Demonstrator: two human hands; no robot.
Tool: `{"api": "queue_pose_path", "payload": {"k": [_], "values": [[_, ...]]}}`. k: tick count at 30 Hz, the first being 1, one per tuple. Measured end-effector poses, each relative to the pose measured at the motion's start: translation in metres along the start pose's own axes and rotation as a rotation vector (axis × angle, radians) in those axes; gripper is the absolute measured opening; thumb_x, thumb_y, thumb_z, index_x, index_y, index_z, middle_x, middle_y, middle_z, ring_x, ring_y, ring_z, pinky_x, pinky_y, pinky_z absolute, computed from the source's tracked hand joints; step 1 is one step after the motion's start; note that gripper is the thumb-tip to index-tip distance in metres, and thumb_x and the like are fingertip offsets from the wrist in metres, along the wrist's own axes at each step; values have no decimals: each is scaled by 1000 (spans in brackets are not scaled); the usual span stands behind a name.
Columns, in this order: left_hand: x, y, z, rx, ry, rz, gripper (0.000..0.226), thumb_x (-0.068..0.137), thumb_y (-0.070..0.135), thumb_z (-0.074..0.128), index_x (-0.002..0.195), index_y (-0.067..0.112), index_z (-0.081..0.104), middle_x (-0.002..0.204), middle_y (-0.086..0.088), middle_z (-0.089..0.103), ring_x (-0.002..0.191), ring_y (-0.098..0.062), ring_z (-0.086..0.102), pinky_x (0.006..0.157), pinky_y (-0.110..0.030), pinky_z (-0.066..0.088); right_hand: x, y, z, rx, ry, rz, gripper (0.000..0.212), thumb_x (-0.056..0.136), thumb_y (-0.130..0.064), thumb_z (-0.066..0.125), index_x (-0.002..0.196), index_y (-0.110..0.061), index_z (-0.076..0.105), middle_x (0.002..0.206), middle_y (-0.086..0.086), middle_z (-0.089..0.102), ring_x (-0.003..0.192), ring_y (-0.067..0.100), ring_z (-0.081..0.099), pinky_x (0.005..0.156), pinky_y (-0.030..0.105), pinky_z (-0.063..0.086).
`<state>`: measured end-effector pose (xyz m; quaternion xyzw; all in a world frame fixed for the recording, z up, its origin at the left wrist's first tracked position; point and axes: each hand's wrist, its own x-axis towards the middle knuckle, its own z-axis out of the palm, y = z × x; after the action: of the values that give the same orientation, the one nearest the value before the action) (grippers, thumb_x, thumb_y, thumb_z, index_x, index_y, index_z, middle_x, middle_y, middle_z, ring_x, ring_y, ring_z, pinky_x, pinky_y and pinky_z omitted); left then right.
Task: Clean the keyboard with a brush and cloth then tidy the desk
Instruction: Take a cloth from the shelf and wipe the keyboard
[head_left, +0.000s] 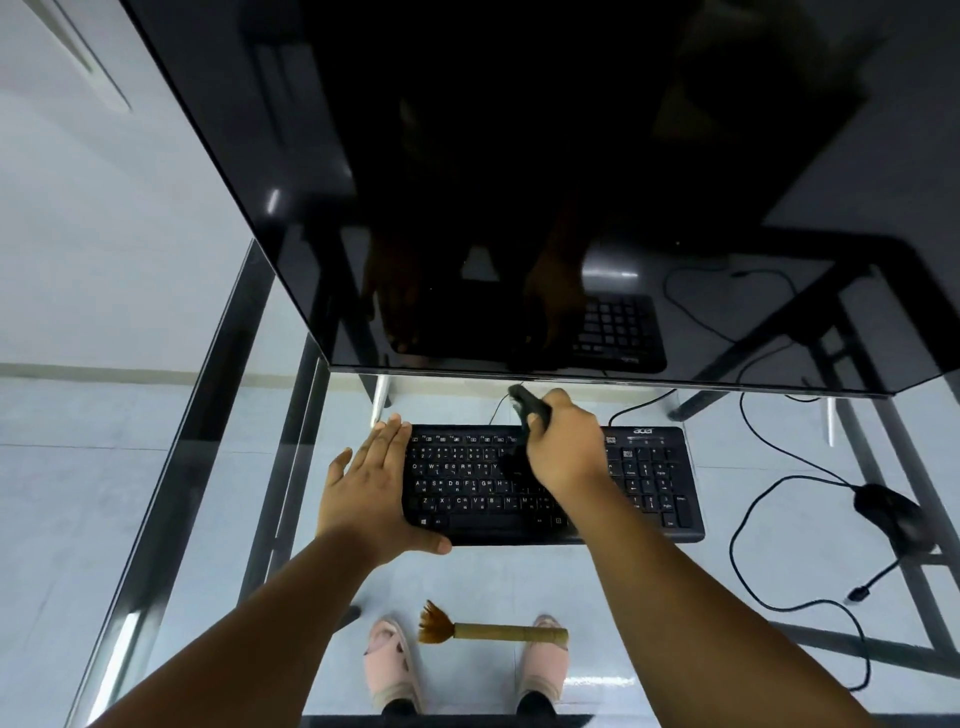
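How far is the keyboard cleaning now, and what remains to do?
Nothing looks finished yet. In hand: the right hand grips a black brush over the middle keys of the keyboard, while the left hand rests flat against its left end. Left: the cloth wipe, though no cloth is in view, and tidying the glass desk, where a brown brush and the mouse with loose cables lie.

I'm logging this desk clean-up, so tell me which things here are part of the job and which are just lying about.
In use: keyboard; black brush gripped in right hand; left hand steadying keyboard's left end; bamboo brush lying nearer.
Lying about: mouse, loose cable, monitor.
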<state>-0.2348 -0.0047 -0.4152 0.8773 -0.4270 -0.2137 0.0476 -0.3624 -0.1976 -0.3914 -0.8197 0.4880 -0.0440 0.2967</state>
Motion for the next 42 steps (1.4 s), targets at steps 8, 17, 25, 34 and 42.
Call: {"api": "queue_pose_path", "payload": {"k": [8,17,25,34,42], "values": [[0,0,1,-11,21,7,144,46,85,64,154,22,-5,163,7,-8,149,-10,-7,121,-41,-1,-18,-25,36,-13,-151,-272,23,96,-22,52,116,-25,64,107,-2,62,91,20,61,79,31,53],[-1,-1,2,-2,20,11,143,48,87,61,153,21,-10,162,7,-14,149,-9,-10,121,-41,-2,-35,-6,35,-332,-32,-230,48,95,-43,40,141,-31,41,155,-11,30,135,21,26,104,45,35],[-2,-3,2,-19,28,25,141,50,86,62,154,22,-9,162,8,-14,149,-9,-10,120,-40,-4,-34,16,32,-301,-117,-391,58,98,-24,42,152,-25,24,160,-5,20,148,19,14,118,47,24],[-2,-4,5,-27,25,9,144,48,88,60,153,23,-13,161,9,-18,147,-7,-13,121,-40,-4,-9,0,32,-273,-20,-183,52,97,-19,41,147,-14,33,149,6,40,134,24,38,114,39,31],[-7,-5,7,-51,47,-44,145,46,89,61,153,22,-12,162,7,-14,149,-10,-10,120,-43,-5,-10,-23,48,-216,-151,-429,49,93,-12,48,142,-19,44,143,0,47,130,21,42,113,37,31]]}}
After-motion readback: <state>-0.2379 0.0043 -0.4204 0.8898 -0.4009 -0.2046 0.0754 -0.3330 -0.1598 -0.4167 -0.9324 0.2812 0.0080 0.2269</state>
